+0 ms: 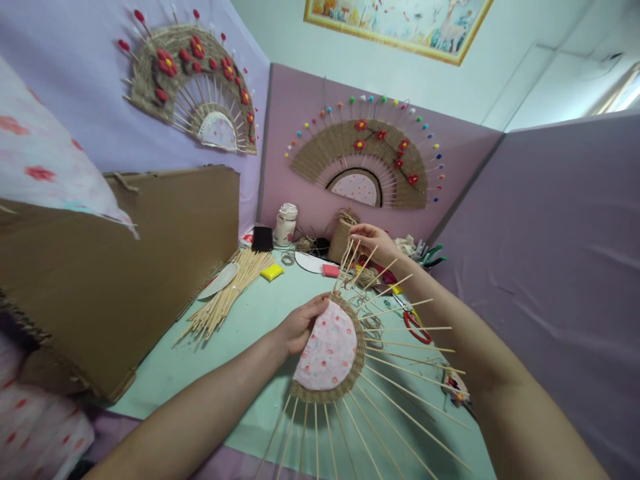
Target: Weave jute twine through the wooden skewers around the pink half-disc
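Observation:
My left hand [299,325] grips the edge of a half-round fan frame [330,353] covered in pink flowered cloth, rimmed with woven jute and ringed with thin wooden sticks that fan outward. My right hand [373,241] is raised beyond the frame, fingers pinched on a strand of jute twine near the tips of the upper sticks. A spool of jute twine [343,235] stands just behind that hand.
A bundle of wooden sticks [227,297] lies on the green mat [260,313] beside a large cardboard sheet [140,260]. Red-handled scissors [413,320], a white jar [286,223], yellow and red blocks and pliers sit at the back. Two finished fans hang on the walls.

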Tool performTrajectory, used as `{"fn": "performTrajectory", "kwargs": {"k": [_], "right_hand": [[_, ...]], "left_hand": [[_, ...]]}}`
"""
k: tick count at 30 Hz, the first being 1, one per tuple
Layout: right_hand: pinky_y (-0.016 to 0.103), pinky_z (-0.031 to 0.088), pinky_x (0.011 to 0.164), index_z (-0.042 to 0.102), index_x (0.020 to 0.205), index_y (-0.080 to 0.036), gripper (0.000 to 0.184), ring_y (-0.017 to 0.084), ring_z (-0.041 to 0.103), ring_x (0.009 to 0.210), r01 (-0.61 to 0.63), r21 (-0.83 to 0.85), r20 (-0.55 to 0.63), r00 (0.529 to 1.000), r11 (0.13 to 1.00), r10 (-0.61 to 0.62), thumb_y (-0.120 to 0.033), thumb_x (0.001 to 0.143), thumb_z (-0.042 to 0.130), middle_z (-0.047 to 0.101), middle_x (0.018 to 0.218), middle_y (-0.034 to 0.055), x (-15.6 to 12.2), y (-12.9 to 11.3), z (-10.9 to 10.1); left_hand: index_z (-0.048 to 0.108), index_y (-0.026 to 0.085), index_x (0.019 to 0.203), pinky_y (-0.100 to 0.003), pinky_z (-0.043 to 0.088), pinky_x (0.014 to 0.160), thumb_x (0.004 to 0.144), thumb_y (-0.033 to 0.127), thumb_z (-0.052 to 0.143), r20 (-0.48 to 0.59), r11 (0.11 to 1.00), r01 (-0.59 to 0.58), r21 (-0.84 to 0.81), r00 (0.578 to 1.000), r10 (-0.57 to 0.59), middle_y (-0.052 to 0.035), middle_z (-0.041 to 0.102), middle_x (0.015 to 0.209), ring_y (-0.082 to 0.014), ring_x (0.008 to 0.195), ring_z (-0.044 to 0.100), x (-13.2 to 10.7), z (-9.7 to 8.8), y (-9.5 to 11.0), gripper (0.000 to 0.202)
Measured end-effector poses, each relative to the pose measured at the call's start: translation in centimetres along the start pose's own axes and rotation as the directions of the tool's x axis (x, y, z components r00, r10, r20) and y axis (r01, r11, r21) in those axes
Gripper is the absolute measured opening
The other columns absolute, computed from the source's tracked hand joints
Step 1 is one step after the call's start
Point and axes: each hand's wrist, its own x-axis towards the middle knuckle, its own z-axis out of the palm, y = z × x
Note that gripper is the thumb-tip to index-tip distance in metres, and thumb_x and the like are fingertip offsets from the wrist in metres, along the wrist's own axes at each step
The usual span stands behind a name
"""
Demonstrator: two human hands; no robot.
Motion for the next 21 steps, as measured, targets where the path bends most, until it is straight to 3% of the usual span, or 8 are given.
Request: {"fn": "performTrajectory", "kwargs": {"k": [5, 9, 12, 16, 21], "right_hand": [[0.026, 0.046, 0.057, 0.061, 0.077, -0.018, 0.037, 0.011, 0.055, 0.058, -0.112, 0.027, 0.026, 0.993, 0.993, 0.111, -0.035, 0.05, 0.08, 0.06, 0.066, -0.0008, -1.9, 2.2, 0.1], [0.023, 0.038, 0.049, 0.065, 0.073, -0.015, 0.031, 0.009, 0.048, 0.049, -0.17, -0.27, 0.054, 0.98, 0.948, 0.191, -0.037, 0.054, 0.077, 0.059, 0.061, 0.0004, -3.7, 4.4, 0.6], [0.025, 0.039, 0.053, 0.066, 0.069, -0.014, 0.028, 0.011, 0.049, 0.052, -0.121, -0.409, 0.052, 0.987, 0.904, 0.155, -0.036, 0.055, 0.073, 0.061, 0.062, 0.0018, -4.7, 6.3, 1.3], [0.029, 0.042, 0.059, 0.064, 0.062, -0.015, 0.022, 0.017, 0.054, 0.061, -0.096, -0.4, 0.03, 0.993, 0.911, 0.118, -0.034, 0.054, 0.071, 0.062, 0.063, 0.0036, -5.9, 8.6, 2.4], [0.032, 0.045, 0.059, 0.061, 0.064, -0.021, 0.021, 0.021, 0.057, 0.065, -0.146, -0.389, 0.079, 0.979, 0.909, 0.19, -0.04, 0.058, 0.066, 0.064, 0.065, 0.0023, -7.8, 10.7, 3.9]], "left_hand": [[0.062, 0.017, 0.101, -0.029, 0.045, 0.081, 0.074, 0.018, 0.066, 0.054, 1.0, 0.008, -0.008, 0.999, -0.007, -0.0041, 0.067, 0.085, -0.0143, 0.076, 0.063, -0.1, 0.2, 0.1, 0.027], [0.061, 0.016, 0.103, -0.031, 0.045, 0.083, 0.075, 0.018, 0.065, 0.068, 1.0, -0.004, -0.006, 0.998, 0.004, -0.0052, 0.067, 0.088, -0.015, 0.079, 0.063, -0.1, 0.2, 0.1, 0.028], [0.061, 0.017, 0.104, -0.03, 0.046, 0.081, 0.075, 0.018, 0.065, 0.052, 1.0, -0.023, 0.006, 0.998, 0.023, -0.0054, 0.067, 0.088, -0.0149, 0.079, 0.063, -0.1, 0.1, 0.0, 0.03], [0.06, 0.017, 0.105, -0.03, 0.047, 0.079, 0.074, 0.021, 0.066, 0.063, 0.999, -0.023, 0.023, 0.998, 0.022, -0.0049, 0.067, 0.088, -0.0147, 0.077, 0.063, -0.4, 0.4, 0.1, 0.031], [0.062, 0.015, 0.098, -0.031, 0.047, 0.08, 0.072, 0.024, 0.068, 0.062, 0.995, -0.037, 0.092, 0.998, 0.031, -0.0068, 0.066, 0.091, -0.0158, 0.079, 0.062, -0.5, 0.7, 0.1, 0.028]]}}
